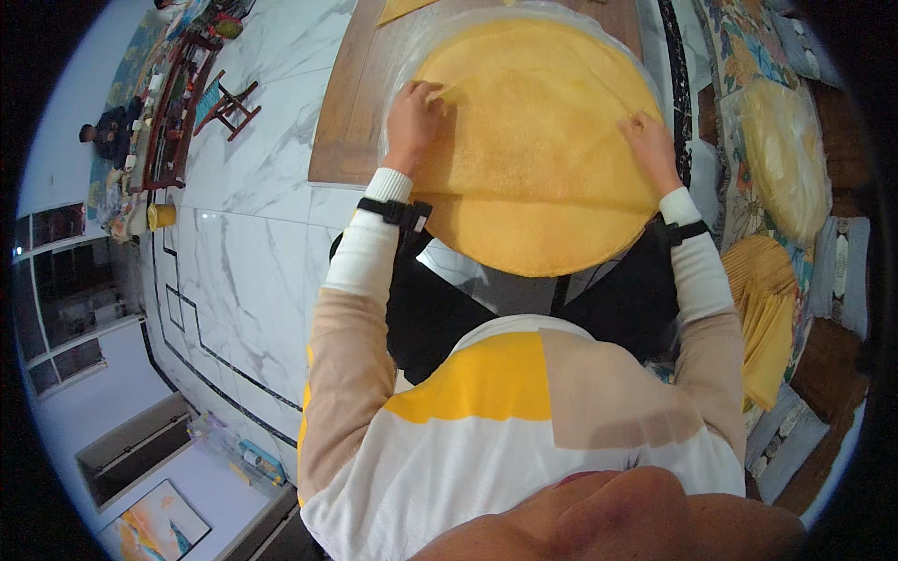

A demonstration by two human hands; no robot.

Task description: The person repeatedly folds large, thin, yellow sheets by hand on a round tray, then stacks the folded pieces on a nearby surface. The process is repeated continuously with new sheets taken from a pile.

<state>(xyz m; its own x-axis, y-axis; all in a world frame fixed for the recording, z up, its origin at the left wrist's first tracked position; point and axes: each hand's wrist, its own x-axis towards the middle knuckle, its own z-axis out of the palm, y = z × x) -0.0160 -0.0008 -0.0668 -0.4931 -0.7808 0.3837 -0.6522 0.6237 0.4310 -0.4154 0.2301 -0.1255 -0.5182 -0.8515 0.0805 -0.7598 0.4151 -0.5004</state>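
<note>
A pile of large, thin, round yellow sheets [540, 238] lies before me, overhanging the near edge of a wooden table [351, 140]. The top sheet [533, 140] has a straight fold-like edge across its near part, and the lower sheet shows below it. At its left side my left hand [415, 119] pinches the top sheet between thumb and fingers. My right hand [647, 144] grips it at the right side, fingertips curled in. Clear plastic film [403, 77] spreads beneath the pile and shows around its far rim. What the sheets are made of, I cannot tell.
On the patterned sofa cover [744, 165] at right lie a plastic-wrapped yellow bundle [784, 161] and folded yellow sheets [765, 315]. A folding stool [228, 105] and a yellow bucket [163, 216] stand left. Another person [112, 133] is far left. Another yellow piece [403, 10] lies on the table's far side.
</note>
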